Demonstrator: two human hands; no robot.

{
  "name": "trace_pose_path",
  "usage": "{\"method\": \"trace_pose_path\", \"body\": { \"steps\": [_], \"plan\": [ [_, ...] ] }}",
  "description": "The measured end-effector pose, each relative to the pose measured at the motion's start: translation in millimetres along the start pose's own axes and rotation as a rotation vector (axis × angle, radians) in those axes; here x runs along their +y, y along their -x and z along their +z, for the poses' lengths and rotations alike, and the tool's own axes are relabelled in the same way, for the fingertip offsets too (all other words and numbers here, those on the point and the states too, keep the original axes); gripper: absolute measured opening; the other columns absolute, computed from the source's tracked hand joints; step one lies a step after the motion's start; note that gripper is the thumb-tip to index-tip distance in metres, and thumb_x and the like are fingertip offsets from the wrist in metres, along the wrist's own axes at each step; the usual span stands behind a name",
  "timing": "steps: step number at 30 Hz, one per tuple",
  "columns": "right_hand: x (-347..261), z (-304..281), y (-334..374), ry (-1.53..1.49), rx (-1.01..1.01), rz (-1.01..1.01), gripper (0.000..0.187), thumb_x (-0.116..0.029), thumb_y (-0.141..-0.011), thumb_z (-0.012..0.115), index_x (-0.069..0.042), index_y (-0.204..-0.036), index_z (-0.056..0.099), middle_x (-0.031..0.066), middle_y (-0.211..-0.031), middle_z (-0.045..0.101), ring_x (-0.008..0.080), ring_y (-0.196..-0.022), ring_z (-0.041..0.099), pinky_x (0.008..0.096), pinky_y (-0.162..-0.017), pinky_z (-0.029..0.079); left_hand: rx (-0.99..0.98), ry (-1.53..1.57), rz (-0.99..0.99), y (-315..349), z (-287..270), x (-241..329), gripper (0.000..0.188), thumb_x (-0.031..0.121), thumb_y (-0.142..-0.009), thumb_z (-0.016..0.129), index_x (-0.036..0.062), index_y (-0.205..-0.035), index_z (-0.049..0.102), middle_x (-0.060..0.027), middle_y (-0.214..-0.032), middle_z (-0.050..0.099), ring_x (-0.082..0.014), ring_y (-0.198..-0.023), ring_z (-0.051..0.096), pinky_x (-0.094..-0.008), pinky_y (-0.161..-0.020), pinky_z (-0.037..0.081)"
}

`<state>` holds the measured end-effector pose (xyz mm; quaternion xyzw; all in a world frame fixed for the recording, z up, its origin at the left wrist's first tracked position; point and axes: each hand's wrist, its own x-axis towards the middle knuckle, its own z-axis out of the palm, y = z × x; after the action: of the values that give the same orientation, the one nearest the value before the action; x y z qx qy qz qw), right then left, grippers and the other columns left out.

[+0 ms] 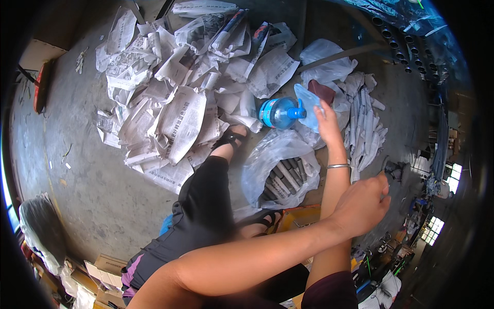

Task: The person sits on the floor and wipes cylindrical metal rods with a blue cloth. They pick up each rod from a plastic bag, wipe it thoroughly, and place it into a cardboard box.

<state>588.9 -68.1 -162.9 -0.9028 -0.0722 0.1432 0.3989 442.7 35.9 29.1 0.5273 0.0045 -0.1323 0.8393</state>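
My right hand (pixel 328 122), a silver bracelet on its wrist, reaches forward with fingers closed at the edge of a thin light-blue plastic piece (pixel 307 99). A dark red cloth or sheet (pixel 322 92) shows just behind that piece. Beside it is a large clear water bottle (pixel 280 113), its blue cap pointing toward my right hand. My left arm crosses over the right one, and my left hand (pixel 362 207) is curled closed at the right; what its fingers hold, if anything, is hidden. Nearer me, an opened clear plastic bag (pixel 257 167) contains several grey rod-like pieces (pixel 285 177).
Crumpled newspaper sheets (pixel 180 116) spread in a big heap across the floor, left of the bottle. Rolled newspaper (pixel 364 123) lies at the right, below another clear bag (pixel 329 56). Metal tubes (pixel 396 44) stand far right. Cardboard boxes (pixel 108 268) are near left.
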Motion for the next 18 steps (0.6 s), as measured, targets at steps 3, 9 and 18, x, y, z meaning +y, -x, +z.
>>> {"method": "trace_pose_path", "body": {
  "steps": [3, 9, 18],
  "plan": [
    [-6.8, 22.9, 7.5, 0.276, -0.018, -0.298, 0.041, 0.005, -0.082, 0.052, -0.005, -0.121, 0.056, 0.0214, -0.114, 0.058, 0.0379, -0.108, 0.055, 0.0375, -0.09, 0.045, -0.005, -0.008, -0.008, -0.2, -2.5, 2.2, 0.017, 0.01, -0.08, 0.062, -0.0004, -0.091, 0.054, -0.0175, -0.07, 0.062, -0.0343, -0.07, 0.062, -0.0411, -0.064, 0.047],
    [-3.2, 32.1, 18.4, 0.45, 0.084, -0.324, 0.051, 0.009, -0.076, 0.053, -0.007, -0.124, 0.054, 0.0191, -0.114, 0.059, 0.0373, -0.104, 0.056, 0.0404, -0.085, 0.046, -0.019, -0.017, 0.0, 0.3, -0.1, 1.7, 0.017, 0.01, -0.08, 0.062, -0.0008, -0.09, 0.053, -0.0172, -0.068, 0.061, -0.0342, -0.07, 0.062, -0.0408, -0.064, 0.047],
    [-4.5, 20.5, 9.6, 0.193, 0.205, -0.094, 0.031, -0.012, -0.09, 0.054, 0.002, -0.117, 0.056, 0.0184, -0.106, 0.064, 0.0264, -0.094, 0.063, 0.0345, -0.083, 0.046, -0.04, 0.009, -0.001, 0.3, 10.1, -7.7, 0.015, 0.009, -0.081, 0.06, -0.0016, -0.089, 0.054, -0.0149, -0.065, 0.061, -0.0286, -0.061, 0.061, -0.0373, -0.058, 0.046]
  ]
}}
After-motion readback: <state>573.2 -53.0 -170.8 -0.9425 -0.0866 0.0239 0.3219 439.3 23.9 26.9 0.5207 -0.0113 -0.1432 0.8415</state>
